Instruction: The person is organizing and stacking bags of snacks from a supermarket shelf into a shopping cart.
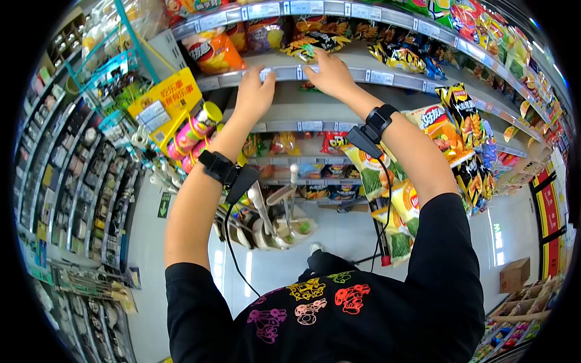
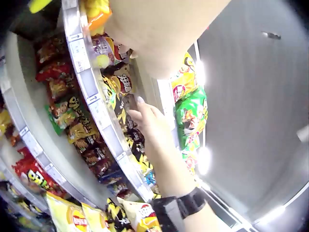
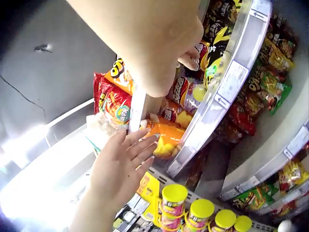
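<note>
My left hand (image 1: pixel 255 92) is at the shelf's price rail (image 1: pixel 281 74), just right of an orange snack bag (image 1: pixel 213 52). In the right wrist view the left hand (image 3: pixel 118 174) shows its palm, fingers straight and holding nothing, beside the orange bag (image 3: pixel 166 131). My right hand (image 1: pixel 333 77) reaches over the same rail, its fingertips at a black and yellow bag (image 1: pixel 324 42); whether they touch it I cannot tell. Thumb and fingers are spread apart in the left wrist view, where the right hand (image 2: pixel 155 126) is beside a row of dark bags.
Yellow-lidded cans (image 1: pixel 196 130) hang at the left below a yellow sign (image 1: pixel 164 104). White-handled utensils (image 1: pixel 260 209) stand below the hands. Green and yellow chip bags (image 1: pixel 407 199) hang at the right near my right arm. Lower shelves hold more snack bags. A cardboard box (image 1: pixel 514 275) is on the floor.
</note>
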A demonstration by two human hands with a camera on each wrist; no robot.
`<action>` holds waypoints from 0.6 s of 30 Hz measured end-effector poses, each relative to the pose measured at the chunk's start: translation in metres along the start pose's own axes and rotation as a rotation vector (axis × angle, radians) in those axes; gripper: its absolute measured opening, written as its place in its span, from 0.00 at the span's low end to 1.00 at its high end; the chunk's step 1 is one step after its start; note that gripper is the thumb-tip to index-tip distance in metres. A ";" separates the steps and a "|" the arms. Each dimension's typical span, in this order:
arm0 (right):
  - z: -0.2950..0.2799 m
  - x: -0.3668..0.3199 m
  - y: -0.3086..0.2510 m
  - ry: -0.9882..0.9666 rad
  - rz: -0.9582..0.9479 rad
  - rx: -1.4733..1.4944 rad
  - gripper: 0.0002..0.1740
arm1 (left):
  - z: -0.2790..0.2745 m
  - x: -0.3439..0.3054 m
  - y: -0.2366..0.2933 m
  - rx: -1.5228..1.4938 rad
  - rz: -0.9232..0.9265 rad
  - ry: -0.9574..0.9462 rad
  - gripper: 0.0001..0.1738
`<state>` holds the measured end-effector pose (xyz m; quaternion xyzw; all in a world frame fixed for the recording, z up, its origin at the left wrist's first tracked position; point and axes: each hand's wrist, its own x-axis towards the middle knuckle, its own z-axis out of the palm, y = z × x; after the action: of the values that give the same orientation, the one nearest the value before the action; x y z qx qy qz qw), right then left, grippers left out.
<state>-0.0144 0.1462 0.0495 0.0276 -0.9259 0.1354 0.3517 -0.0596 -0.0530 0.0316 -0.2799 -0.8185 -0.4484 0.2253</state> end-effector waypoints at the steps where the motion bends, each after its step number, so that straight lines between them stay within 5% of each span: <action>1: 0.001 0.010 0.011 -0.027 0.056 -0.020 0.32 | 0.007 0.012 -0.004 0.055 0.089 0.002 0.26; 5: 0.019 0.054 0.061 -0.086 0.260 -0.068 0.38 | 0.049 0.074 -0.028 0.203 0.235 0.035 0.23; 8: 0.034 0.073 0.083 -0.138 0.388 0.009 0.40 | 0.087 0.122 -0.044 0.327 0.160 -0.041 0.25; 14: 0.143 0.122 0.167 -0.105 0.435 0.526 0.47 | 0.152 0.202 -0.092 0.334 -0.120 -0.257 0.40; 18: 0.102 0.126 0.125 -0.188 0.752 1.036 0.51 | 0.156 0.213 -0.092 0.441 -0.174 -0.413 0.43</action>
<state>-0.1932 0.2440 0.0307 -0.1209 -0.7138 0.6758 0.1387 -0.2963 0.0948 0.0302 -0.2383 -0.9453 -0.2114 0.0703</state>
